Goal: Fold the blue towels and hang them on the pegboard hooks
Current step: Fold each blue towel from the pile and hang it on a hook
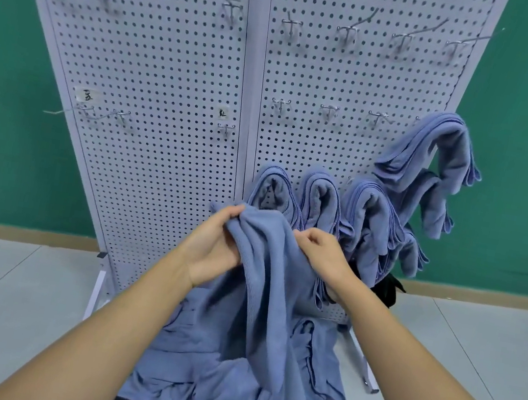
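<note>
Head view: both forearms reach forward and meet low before the pegboard. Left hand has its fingers curled round the top edge of a blue towel, thumb on the cloth. Right hand pinches the same edge just beside it, fingers bent. This towel hangs rumpled down onto a pile of blue towels on the floor. Folded towels hang over hooks on the right panel.
</note>
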Demonstrator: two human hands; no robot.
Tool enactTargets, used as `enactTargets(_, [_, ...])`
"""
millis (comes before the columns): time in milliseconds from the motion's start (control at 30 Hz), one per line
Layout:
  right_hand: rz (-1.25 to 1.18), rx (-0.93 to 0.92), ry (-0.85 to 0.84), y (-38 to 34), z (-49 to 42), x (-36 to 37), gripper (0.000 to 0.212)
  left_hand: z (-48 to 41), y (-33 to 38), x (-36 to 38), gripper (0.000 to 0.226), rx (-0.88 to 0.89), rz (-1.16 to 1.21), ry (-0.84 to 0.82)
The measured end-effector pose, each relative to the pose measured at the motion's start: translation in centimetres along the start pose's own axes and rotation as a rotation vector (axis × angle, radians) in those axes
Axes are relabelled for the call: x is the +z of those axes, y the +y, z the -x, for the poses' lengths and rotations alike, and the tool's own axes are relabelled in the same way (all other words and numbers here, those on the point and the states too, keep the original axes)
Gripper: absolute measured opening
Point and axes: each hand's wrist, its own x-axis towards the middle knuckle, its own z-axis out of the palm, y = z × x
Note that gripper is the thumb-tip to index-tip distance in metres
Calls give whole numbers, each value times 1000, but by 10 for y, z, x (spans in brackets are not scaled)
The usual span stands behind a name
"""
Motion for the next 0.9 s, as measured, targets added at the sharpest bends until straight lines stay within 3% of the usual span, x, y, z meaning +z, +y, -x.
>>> enactTargets(100, [-148, 121, -5, 1, 5, 3, 38, 2, 7, 5, 29, 68, 146, -15])
enactTargets(200, [-398, 325, -218, -2, 15, 6, 40, 7, 13, 8, 26, 111, 171, -27])
enactTargets(300, [-471, 284, -318, -2, 17, 8, 30, 10, 18, 8, 28, 122, 181, -37])
enactTargets(400, [-466, 161, -251, -4, 16, 5, 16, 12, 24, -1, 28, 126, 162, -14])
enactTargets(500, [-543, 114, -151, -7, 11, -4, 17, 14, 30, -15, 29, 133, 89, 47])
enactTargets(767, [-483, 152, 107, -1, -1, -40, 23, 21, 39, -47, 16, 177, -324, 423])
enactTargets(900, [-466, 163, 155, -1, 4, -49, 23, 28, 39, -59, 14, 165, -394, 505])
